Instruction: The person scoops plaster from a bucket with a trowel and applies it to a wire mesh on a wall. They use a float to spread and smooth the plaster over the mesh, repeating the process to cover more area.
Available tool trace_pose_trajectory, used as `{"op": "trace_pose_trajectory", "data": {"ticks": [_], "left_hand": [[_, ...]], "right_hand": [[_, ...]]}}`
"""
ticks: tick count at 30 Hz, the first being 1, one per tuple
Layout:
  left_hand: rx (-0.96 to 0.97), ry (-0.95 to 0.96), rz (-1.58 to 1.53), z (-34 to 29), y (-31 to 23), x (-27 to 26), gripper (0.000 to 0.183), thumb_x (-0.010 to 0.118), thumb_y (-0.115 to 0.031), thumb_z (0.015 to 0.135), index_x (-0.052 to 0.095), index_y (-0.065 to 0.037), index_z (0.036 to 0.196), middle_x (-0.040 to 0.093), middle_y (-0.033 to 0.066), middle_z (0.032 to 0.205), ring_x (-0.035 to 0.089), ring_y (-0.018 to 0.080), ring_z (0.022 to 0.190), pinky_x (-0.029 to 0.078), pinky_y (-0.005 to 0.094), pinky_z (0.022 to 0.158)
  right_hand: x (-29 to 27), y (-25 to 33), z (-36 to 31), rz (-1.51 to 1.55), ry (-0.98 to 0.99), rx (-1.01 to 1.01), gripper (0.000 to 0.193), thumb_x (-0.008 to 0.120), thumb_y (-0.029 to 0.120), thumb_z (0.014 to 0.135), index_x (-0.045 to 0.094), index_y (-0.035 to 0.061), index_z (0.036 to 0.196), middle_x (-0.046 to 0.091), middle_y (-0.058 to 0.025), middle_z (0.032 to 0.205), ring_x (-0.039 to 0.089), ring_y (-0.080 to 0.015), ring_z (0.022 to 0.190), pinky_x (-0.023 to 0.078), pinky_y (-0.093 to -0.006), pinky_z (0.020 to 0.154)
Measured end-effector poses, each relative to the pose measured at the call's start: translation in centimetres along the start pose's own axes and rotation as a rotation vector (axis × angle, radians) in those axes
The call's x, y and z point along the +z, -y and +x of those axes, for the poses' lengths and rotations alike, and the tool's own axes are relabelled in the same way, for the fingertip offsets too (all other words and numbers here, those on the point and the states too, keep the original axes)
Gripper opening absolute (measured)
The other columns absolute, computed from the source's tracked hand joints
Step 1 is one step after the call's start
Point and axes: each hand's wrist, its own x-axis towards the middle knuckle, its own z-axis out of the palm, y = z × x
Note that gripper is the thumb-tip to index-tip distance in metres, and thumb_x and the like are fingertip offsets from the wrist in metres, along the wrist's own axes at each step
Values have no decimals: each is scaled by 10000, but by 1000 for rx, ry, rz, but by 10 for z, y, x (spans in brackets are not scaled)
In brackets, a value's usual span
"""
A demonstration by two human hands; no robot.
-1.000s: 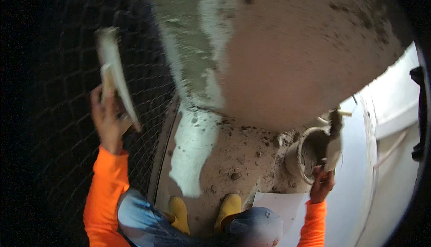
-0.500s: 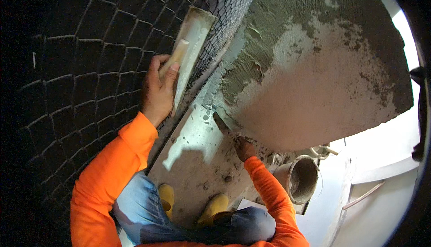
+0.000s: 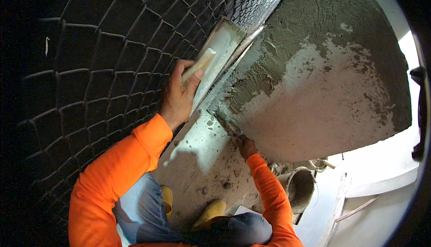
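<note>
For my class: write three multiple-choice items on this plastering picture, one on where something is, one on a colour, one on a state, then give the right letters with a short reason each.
1. Where does the bucket stand?
A. on the floor at lower right
B. hung on the wire mesh
C. in the left hand

2. What colour are the sleeves?
A. blue
B. orange
C. white

3. How is the left hand?
A. open and flat on the mesh
B. closed round the wooden handle of a board
C. resting on a knee

Answers: 1 A, it sits on the floor beside the right arm. 2 B, both forearms show bright orange. 3 B, the fingers wrap the handle of the mortar board held against the wire mesh.
</note>
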Motion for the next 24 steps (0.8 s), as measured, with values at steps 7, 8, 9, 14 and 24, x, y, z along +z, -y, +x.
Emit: {"op": "trace_pose_trajectory", "data": {"ticks": [7,8,9,14,24], "left_hand": [[4,6,-28,0,-5,4,332,593,-312,1037,555,-25,1201,646,172,1041,631,253,965,494,387,875],[2,4,-14,0,-6,5,334,594,-312,1037,556,-23,1199,645,171,1043,630,250,968,493,383,879],[4,19,-14,-1,-6,4,333,592,-311,1038,557,-21,1197,645,167,1045,627,244,971,490,378,883],[-23,58,-69,0,-8,-2,328,580,-306,1047,556,-12,1190,643,145,1056,610,213,986,480,354,899],[-27,79,-83,1,-15,13,308,571,-294,1053,560,-11,1173,645,125,1020,598,177,966,477,334,890]], "right_hand": [[21,-12,3,-142,195,185,285,572,244,960,679,15,1090,709,-248,971,675,-419,774,540,-495,769],[15,-16,9,-75,186,171,287,575,250,961,682,25,1104,714,-239,973,681,-408,781,543,-490,776],[6,-22,14,-26,248,201,289,578,256,962,685,36,1117,719,-230,974,688,-396,789,545,-485,783],[-18,-46,-3,57,222,64,312,604,278,955,704,83,1177,732,-215,996,710,-374,857,554,-467,802],[40,-28,18,-50,128,239,352,629,279,917,700,47,1173,684,-266,1157,666,-444,1053,526,-509,918]]}}
